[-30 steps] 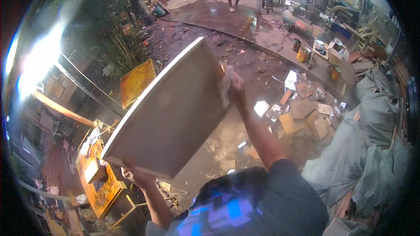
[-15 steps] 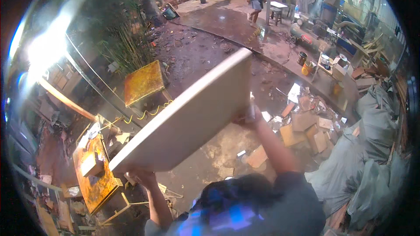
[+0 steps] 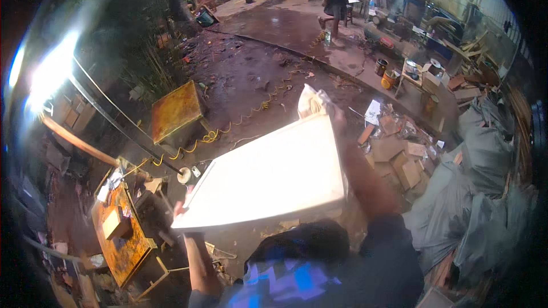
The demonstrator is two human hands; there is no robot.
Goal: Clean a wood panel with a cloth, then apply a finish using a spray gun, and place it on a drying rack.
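Observation:
A pale rectangular panel (image 3: 268,174), brightly lit and with a raised rim along its left edge, is held tilted in front of me. My left hand (image 3: 181,208) grips its near left corner, fingers over the edge and the rest hidden beneath. At the far right corner my right hand (image 3: 337,117) is closed on a bunched whitish cloth (image 3: 311,102), which rests against the panel's edge. Part of that hand is hidden, and whether it also bears the panel's weight I cannot tell.
A stained yellow table (image 3: 178,113) stands ahead on the left, and another stained board (image 3: 123,239) carries a small block (image 3: 116,223). A coiled yellow hose (image 3: 211,136) crosses the ground. Wood offcuts (image 3: 394,154) and grey sacks (image 3: 439,205) lie right. A person (image 3: 337,0) walks farther off.
The panel has swung from standing on edge to lying flatter, its bright face now upward. The cloth in my right hand has come into sight at the far corner. The distant person has stepped left.

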